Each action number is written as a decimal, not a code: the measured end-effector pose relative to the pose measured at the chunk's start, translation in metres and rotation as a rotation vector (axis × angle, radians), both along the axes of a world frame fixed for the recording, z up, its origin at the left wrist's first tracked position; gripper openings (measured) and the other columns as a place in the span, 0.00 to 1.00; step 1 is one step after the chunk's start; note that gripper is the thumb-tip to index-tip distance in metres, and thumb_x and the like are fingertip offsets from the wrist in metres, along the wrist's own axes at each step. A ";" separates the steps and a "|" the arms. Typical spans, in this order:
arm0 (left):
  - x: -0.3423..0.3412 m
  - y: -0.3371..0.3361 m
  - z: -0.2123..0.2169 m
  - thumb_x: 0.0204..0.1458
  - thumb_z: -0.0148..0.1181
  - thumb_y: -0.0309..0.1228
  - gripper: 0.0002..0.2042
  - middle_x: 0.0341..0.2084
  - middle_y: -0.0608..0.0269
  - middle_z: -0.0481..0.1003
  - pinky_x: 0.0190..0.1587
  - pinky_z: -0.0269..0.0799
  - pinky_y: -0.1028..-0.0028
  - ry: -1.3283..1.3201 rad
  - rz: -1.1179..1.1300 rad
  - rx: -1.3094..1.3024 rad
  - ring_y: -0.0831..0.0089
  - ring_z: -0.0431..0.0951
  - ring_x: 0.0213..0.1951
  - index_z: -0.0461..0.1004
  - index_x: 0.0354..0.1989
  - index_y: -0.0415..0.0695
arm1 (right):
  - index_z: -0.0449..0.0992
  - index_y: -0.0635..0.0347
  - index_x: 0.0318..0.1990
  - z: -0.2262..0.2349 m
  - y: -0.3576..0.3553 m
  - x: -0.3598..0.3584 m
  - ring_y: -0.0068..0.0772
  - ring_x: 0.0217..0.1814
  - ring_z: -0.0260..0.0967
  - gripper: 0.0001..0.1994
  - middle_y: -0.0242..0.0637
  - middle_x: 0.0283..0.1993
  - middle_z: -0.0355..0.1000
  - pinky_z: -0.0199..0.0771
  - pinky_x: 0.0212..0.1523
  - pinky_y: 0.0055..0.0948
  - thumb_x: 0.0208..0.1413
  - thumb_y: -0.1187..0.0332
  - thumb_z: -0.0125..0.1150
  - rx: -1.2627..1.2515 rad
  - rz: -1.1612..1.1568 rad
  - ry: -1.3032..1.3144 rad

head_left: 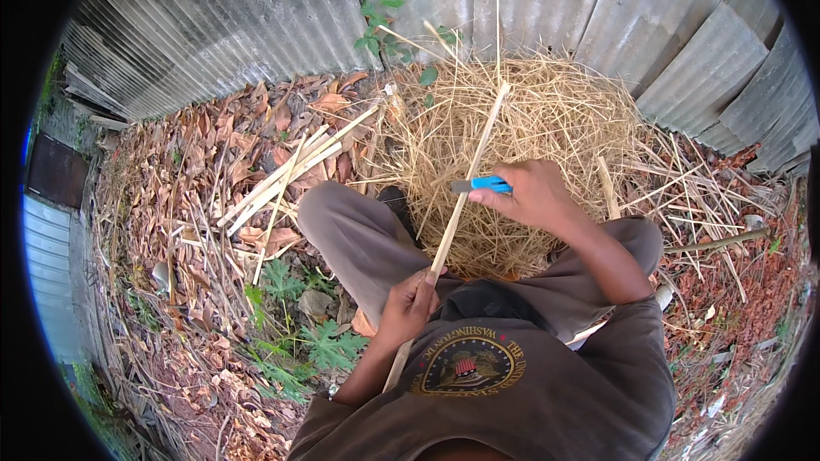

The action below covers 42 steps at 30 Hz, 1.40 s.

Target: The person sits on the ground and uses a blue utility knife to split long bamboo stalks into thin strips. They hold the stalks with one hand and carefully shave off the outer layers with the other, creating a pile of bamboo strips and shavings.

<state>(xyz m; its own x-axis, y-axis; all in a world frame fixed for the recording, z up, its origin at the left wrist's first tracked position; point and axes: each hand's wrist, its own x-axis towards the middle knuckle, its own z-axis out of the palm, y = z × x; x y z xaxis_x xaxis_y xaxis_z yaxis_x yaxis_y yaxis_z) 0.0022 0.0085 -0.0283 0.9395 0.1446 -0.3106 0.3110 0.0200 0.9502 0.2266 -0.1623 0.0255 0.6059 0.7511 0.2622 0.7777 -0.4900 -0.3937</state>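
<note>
Bamboo strip (468,172) runs from the lap up and away over the straw pile (547,119). The left hand (408,303) is closed tight around the strip's near end, low by the thigh. The right hand (534,195) is wrapped around a blue-handled knife (483,184), its blade meeting the strip at mid-length. Keep the blade at a shallow angle and stroke away from the body. Hold the left-hand fingers well behind the cutting line. Split lengths (282,175) lie on dry leaves, far left.
</note>
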 end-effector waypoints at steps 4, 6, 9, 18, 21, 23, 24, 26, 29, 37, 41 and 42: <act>0.012 0.006 -0.010 0.66 0.42 0.34 0.15 0.14 0.73 0.64 0.19 0.54 0.82 -0.096 0.009 0.173 0.88 0.60 0.16 0.73 0.49 0.38 | 0.69 0.57 0.21 0.017 0.007 -0.061 0.44 0.17 0.66 0.25 0.39 0.15 0.64 0.64 0.21 0.41 0.54 0.42 0.57 0.152 0.310 0.335; 0.018 0.008 -0.007 0.66 0.42 0.35 0.15 0.14 0.73 0.64 0.19 0.54 0.83 0.022 0.010 0.109 0.88 0.60 0.16 0.73 0.49 0.39 | 0.69 0.57 0.21 -0.018 0.018 -0.059 0.44 0.17 0.66 0.26 0.40 0.15 0.64 0.64 0.21 0.41 0.55 0.42 0.56 0.292 0.242 0.393; 0.026 0.003 0.009 0.67 0.41 0.37 0.17 0.14 0.72 0.63 0.18 0.54 0.83 0.052 0.085 -0.189 0.88 0.59 0.16 0.73 0.51 0.39 | 0.69 0.58 0.21 -0.065 0.030 -0.041 0.44 0.16 0.66 0.27 0.40 0.14 0.64 0.64 0.20 0.42 0.56 0.41 0.54 0.337 0.039 0.278; 0.027 0.000 0.011 0.67 0.42 0.37 0.17 0.14 0.73 0.62 0.18 0.53 0.84 0.000 0.043 -0.116 0.89 0.58 0.16 0.71 0.53 0.38 | 0.65 0.55 0.13 -0.083 0.019 0.005 0.38 0.10 0.62 0.36 0.34 0.08 0.58 0.63 0.15 0.36 0.48 0.28 0.48 0.175 -0.018 -0.106; 0.027 -0.002 0.012 0.67 0.42 0.36 0.17 0.14 0.74 0.62 0.18 0.53 0.84 0.011 0.040 -0.070 0.89 0.58 0.16 0.72 0.52 0.38 | 0.64 0.54 0.12 -0.098 0.022 0.023 0.35 0.09 0.60 0.37 0.33 0.08 0.58 0.63 0.15 0.35 0.46 0.26 0.48 0.194 0.039 -0.241; 0.030 -0.003 0.017 0.67 0.42 0.36 0.16 0.14 0.75 0.62 0.18 0.53 0.84 0.014 0.041 -0.049 0.89 0.58 0.16 0.72 0.51 0.38 | 0.63 0.53 0.12 -0.104 0.023 0.031 0.34 0.09 0.60 0.37 0.32 0.08 0.58 0.62 0.14 0.34 0.46 0.25 0.48 0.216 0.049 -0.255; 0.032 -0.004 0.018 0.67 0.42 0.36 0.16 0.14 0.75 0.61 0.18 0.53 0.84 0.016 0.042 -0.039 0.89 0.58 0.16 0.72 0.51 0.38 | 0.63 0.53 0.12 -0.105 0.024 0.035 0.34 0.09 0.60 0.37 0.32 0.08 0.58 0.62 0.14 0.34 0.45 0.25 0.47 0.227 0.054 -0.262; 0.033 -0.004 0.017 0.67 0.42 0.36 0.16 0.14 0.75 0.61 0.18 0.53 0.84 0.020 0.060 -0.092 0.89 0.58 0.16 0.72 0.50 0.38 | 0.63 0.53 0.12 -0.109 0.027 0.039 0.34 0.09 0.60 0.37 0.32 0.08 0.58 0.62 0.14 0.34 0.45 0.25 0.47 0.245 0.054 -0.248; 0.036 -0.003 0.014 0.67 0.42 0.36 0.16 0.14 0.75 0.61 0.18 0.53 0.84 0.002 0.059 -0.104 0.89 0.58 0.16 0.72 0.49 0.38 | 0.63 0.53 0.12 -0.111 0.029 0.045 0.33 0.09 0.60 0.37 0.33 0.08 0.58 0.62 0.14 0.35 0.45 0.24 0.47 0.260 0.015 -0.263; 0.038 -0.002 0.008 0.67 0.41 0.37 0.16 0.14 0.76 0.60 0.18 0.52 0.83 0.015 0.040 -0.109 0.89 0.57 0.16 0.71 0.50 0.38 | 0.67 0.53 0.12 -0.116 0.025 0.062 0.32 0.10 0.63 0.36 0.32 0.10 0.63 0.63 0.12 0.32 0.43 0.26 0.52 0.181 0.029 -0.285; 0.040 0.000 0.009 0.67 0.41 0.38 0.17 0.15 0.75 0.60 0.18 0.53 0.83 0.015 0.031 -0.116 0.88 0.57 0.16 0.70 0.52 0.38 | 0.67 0.53 0.12 -0.114 0.028 0.066 0.32 0.10 0.63 0.36 0.32 0.10 0.63 0.62 0.12 0.32 0.44 0.26 0.51 0.172 0.007 -0.280; 0.041 0.001 0.009 0.67 0.41 0.38 0.18 0.15 0.74 0.60 0.17 0.53 0.84 0.019 0.026 -0.118 0.88 0.57 0.16 0.70 0.52 0.37 | 0.67 0.54 0.13 -0.115 0.028 0.067 0.32 0.11 0.63 0.36 0.32 0.10 0.63 0.62 0.12 0.32 0.45 0.26 0.51 0.177 0.008 -0.282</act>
